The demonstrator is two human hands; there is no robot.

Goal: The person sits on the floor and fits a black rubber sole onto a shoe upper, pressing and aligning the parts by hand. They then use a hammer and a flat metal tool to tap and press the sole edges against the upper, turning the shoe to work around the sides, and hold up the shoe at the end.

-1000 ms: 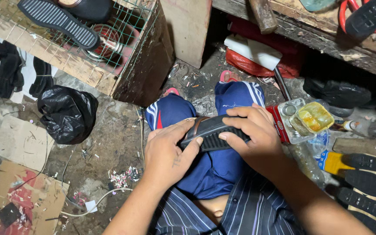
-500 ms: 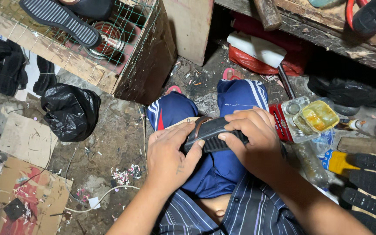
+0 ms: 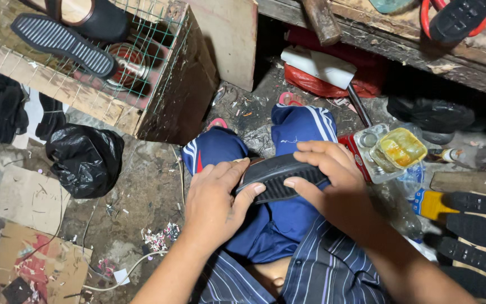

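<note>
From the head camera I see both hands clamped on a black ribbed rubber shoe sole [image 3: 279, 177], held over the lap above blue track trousers with white stripes [image 3: 288, 225]. My left hand [image 3: 215, 200] grips the sole's near end, its fingers curled over the top edge and the thumb pressed against the ribbed face. My right hand [image 3: 330, 174] lies across the far end, fingers wrapped over the upper side with the thumb tucked beneath, so both hands are closed tight around the sole and touching each other's fingertips almost at its middle. Just right of the right hand stands a small open tin of yellow glue [image 3: 399, 149] on a cluttered floor, with a row of black ribbed soles [image 3: 473, 225] lying further right. On the left, well apart, a crumpled black plastic bag [image 3: 85, 160] sits on the dirty concrete floor [image 3: 136, 208], and above it a wire-mesh wooden crate [image 3: 136, 79] carries another black striped sole [image 3: 60, 42] on top.
</note>
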